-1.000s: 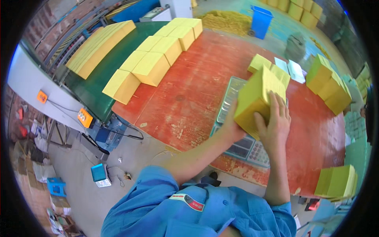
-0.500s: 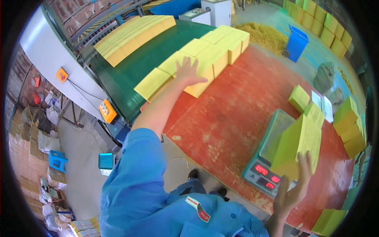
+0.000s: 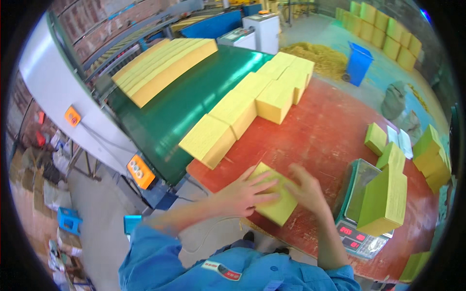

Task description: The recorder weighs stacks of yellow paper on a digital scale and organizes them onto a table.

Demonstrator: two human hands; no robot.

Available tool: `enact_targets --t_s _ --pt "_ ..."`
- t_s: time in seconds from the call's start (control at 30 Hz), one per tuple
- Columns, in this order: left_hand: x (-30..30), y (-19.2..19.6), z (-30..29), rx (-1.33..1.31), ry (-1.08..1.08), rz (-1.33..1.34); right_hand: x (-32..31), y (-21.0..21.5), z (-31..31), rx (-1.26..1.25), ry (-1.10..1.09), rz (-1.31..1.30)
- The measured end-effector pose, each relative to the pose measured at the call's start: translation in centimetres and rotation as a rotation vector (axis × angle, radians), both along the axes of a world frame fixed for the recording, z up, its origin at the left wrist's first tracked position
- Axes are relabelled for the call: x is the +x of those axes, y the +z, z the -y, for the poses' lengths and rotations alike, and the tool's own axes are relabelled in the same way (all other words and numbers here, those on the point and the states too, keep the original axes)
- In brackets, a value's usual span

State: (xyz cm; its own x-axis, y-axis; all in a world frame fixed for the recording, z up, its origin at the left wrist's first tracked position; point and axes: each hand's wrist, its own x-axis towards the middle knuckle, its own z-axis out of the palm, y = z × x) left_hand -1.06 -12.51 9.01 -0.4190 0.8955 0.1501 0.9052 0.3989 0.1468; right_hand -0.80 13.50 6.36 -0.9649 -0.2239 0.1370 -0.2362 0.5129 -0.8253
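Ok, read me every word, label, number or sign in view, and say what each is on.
Scale, lower right: red lit digits on its display; I'm not copying numbers out.
Blue shirt: chest badge in red, white and dark; its lettering is too small to read.
Orange control boxes, left: any markings are too small to read.
White sheets, right: any writing is too small.

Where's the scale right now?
In the head view, the scale is at lower right on the red table, right of the right hand, partly hidden by a tall yellow stack.
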Motion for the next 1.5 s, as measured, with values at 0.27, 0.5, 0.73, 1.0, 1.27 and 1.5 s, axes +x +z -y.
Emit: enact_targets --t_s 0.27,0.5,0.73,1.0,1.27,1.5 --pt "15.9 -11.6 0.6 1.418 1.187 1.547 8.5 -1.3 2.8 0.105 -0.046 0.114" --pt "17.4 -9.3 -3.8 1.541 0.730 1.643 12.2 -2.8 2.9 0.079 -0.083 0.121" --pt "18.1 -8.6 -4.9 1.314 0.813 1.342 14.4 -2.3 1.4 -0.077 -0.112 0.092" --pt "12.5 5.1 -13.0 1.414 0.322 1.480 17.7 7.0 -14.5 -0.325 -0.404 -0.070" --pt "3.5 12.7 -32.7 1.036 -0.023 1.837 17.1 15.3 -27.5 -0.609 -0.522 0.046" --pt "2.8 14.6 -37.9 0.796 0.154 1.740 15.6 13.8 -32.5 -0.651 -0.548 0.079"
